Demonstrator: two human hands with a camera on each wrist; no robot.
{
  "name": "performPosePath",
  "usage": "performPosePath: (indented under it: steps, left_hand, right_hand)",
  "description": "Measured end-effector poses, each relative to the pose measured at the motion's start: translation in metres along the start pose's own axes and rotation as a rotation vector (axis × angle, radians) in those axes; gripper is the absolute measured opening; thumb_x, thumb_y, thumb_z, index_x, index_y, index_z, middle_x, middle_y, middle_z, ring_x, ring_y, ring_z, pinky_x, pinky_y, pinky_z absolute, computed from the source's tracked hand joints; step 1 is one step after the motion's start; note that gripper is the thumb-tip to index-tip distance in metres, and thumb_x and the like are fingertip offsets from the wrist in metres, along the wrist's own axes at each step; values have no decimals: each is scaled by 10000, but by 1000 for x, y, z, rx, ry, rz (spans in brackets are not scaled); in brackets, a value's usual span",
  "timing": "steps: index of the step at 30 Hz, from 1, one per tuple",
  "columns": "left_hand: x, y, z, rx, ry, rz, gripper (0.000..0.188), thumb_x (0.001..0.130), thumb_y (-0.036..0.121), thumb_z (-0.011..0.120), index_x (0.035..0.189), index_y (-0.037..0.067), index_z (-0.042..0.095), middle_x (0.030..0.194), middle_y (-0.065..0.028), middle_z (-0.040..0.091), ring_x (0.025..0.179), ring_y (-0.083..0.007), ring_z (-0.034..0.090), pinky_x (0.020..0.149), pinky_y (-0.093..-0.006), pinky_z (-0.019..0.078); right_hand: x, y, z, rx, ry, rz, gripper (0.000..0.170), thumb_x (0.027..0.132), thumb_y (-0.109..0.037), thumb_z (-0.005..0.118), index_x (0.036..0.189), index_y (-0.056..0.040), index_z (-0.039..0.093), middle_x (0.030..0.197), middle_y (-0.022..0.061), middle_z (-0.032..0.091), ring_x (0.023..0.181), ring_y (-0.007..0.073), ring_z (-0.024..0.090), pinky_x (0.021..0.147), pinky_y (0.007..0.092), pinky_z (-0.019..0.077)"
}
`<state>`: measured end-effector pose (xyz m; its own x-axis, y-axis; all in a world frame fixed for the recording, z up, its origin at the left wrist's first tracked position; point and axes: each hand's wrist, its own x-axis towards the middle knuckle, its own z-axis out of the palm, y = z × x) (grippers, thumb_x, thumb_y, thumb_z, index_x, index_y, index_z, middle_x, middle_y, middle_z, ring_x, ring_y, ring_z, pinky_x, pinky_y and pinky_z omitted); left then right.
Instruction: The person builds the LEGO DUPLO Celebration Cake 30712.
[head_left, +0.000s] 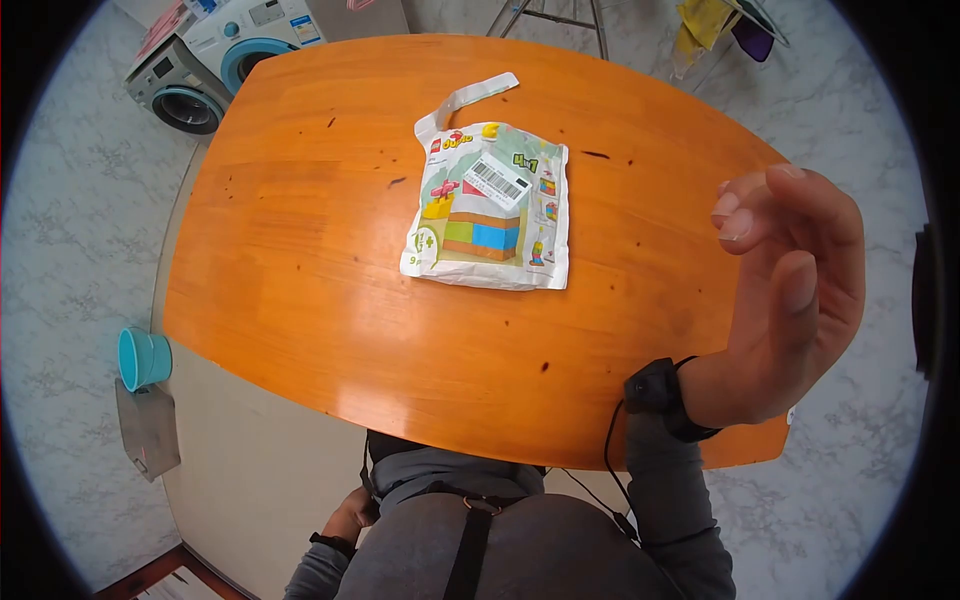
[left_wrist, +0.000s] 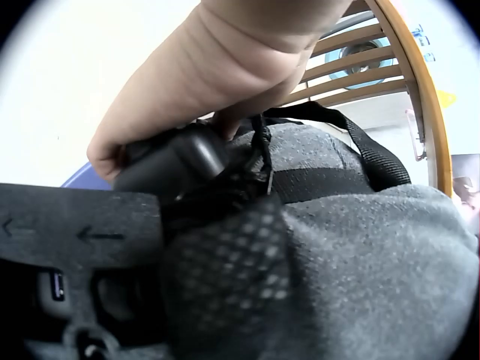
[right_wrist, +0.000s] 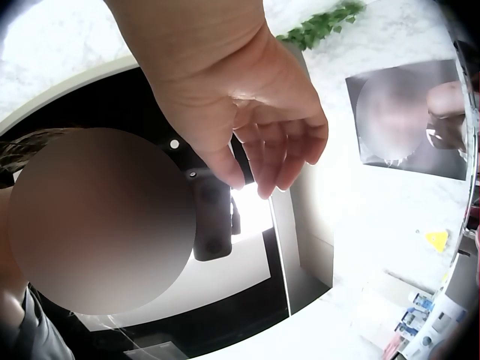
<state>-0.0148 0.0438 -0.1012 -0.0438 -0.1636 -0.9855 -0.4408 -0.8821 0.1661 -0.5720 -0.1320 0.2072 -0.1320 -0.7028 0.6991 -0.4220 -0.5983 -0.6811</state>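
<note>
A sealed white Lego Duplo bag [head_left: 484,215] with a barcode label lies flat on the orange wooden table [head_left: 300,220], a torn-looking strip hanging off its top left corner. To the right of the bag my right hand [head_left: 795,290] is raised over the table's right side, fingers loosely bent and holding nothing. The right wrist view shows the same hand with its fingers hanging down near a dark elongated device [right_wrist: 214,221]. My left hand [head_left: 350,515] is low at my waist, off the table. In the left wrist view its fingers curl round a black rounded device [left_wrist: 172,161] beside a strap.
Two washing machines [head_left: 187,103] stand behind the table at the far left. A blue bucket [head_left: 150,358] is on the floor at left. Metal stand legs [head_left: 600,30] rise beyond the table's far edge. A cable [head_left: 607,440] runs from my right wrist.
</note>
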Motion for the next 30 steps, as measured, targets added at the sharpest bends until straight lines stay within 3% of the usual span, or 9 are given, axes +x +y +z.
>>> performPosePath:
  steps: [3, 4, 6, 9, 10, 16, 30]
  left_hand:
    - [59, -58, -39, 133, 50, 5, 412, 921, 243, 550, 1231, -24, 596, 1174, -162, 638, 1034, -260, 596, 863, -391, 468]
    - [56, -55, -38, 136, 52, 4, 412, 921, 243, 550, 1231, -24, 596, 1174, -162, 638, 1034, -260, 596, 863, -391, 468]
    - [34, -31, -20, 731, 223, 57, 429, 900, 237, 579, 1229, -38, 594, 1184, -196, 630, 1039, -254, 601, 862, -390, 472]
    - [-79, 98, 84, -568, 201, -199, 546, 975, 376, 419, 1372, 1, 446, 1389, -190, 483, 1261, -350, 473, 1072, -478, 367]
    - [-90, 105, 89, -653, 185, -221, 538, 971, 363, 426, 1367, 0, 449, 1385, -188, 485, 1258, -347, 475, 1070, -475, 369]
    - [-74, 56, 57, -322, -6, -53, 489, 947, 285, 468, 1340, -6, 464, 1362, -172, 496, 1237, -329, 493, 1056, -452, 386]
    - [-49, 43, 57, -255, -33, 105, 410, 891, 103, 566, 1276, -20, 500, 1307, -137, 520, 1187, -285, 533, 1023, -398, 424]
  right_hand:
    - [-2, 2, -1, -7, 15, -8, 434, 969, -297, 521, 1195, 73, 535, 812, 73, 575, 837, 173, 540, 856, 372, 430]
    - [-2, 2, -1, -18, 17, -24, 418, 970, -289, 518, 1187, 68, 541, 797, 67, 574, 818, 169, 540, 860, 382, 432]
    - [-3, 2, -1, -18, 25, -21, 409, 973, -283, 513, 1185, 65, 544, 788, 61, 572, 806, 167, 542, 866, 389, 434]
    - [-6, 3, -2, -21, 42, -26, 388, 977, -275, 505, 1176, 55, 553, 766, 48, 569, 782, 162, 544, 878, 398, 437]
    - [-7, 3, -3, -20, 50, -34, 377, 978, -272, 502, 1169, 47, 559, 754, 41, 567, 770, 158, 544, 885, 400, 437]
    - [-10, 4, -7, 73, 62, -32, 273, 993, -197, 462, 1132, 4, 583, 703, 13, 549, 726, 129, 539, 903, 403, 442]
    - [-11, 6, -11, 84, 118, -29, 232, 983, -122, 453, 1096, 0, 614, 661, -6, 534, 688, 103, 528, 916, 388, 440]
